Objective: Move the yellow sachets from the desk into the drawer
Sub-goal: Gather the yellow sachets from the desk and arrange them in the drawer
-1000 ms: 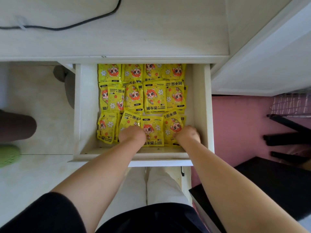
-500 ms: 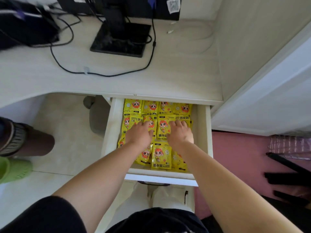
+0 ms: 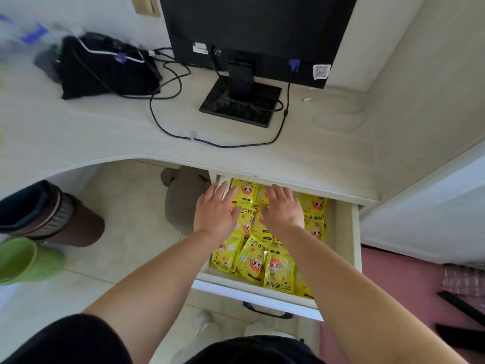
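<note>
Yellow sachets [image 3: 275, 269] fill the open drawer [image 3: 344, 232] beneath the pale desk [image 3: 105, 132], lying in overlapping rows from front to back. Your left hand [image 3: 215, 212] and right hand [image 3: 283, 212] lie side by side over the rear rows, palms down, fingers straight and slightly spread, gripping nothing. The fingertips reach to where the drawer runs under the desk's edge, and your left hand partly overhangs the drawer's left wall.

By the look of it, you are at the settling step, pressing the packets flat so the pile sits below the desk's underside.

On the desk stand a black monitor [image 3: 257, 27], its cable [image 3: 210, 143] and a black bag [image 3: 105, 72]. The far left of the desktop is blurred, so whether any sachets wait there cannot be told. If none do, the next move calls for lifting both hands out and, if you mean to close the drawer, taking the handle [image 3: 265, 312] on its front panel. Watch that no raised packet corner catches the desk's edge. If some do, you must reach left and find room in a drawer that looks nearly full.
</note>
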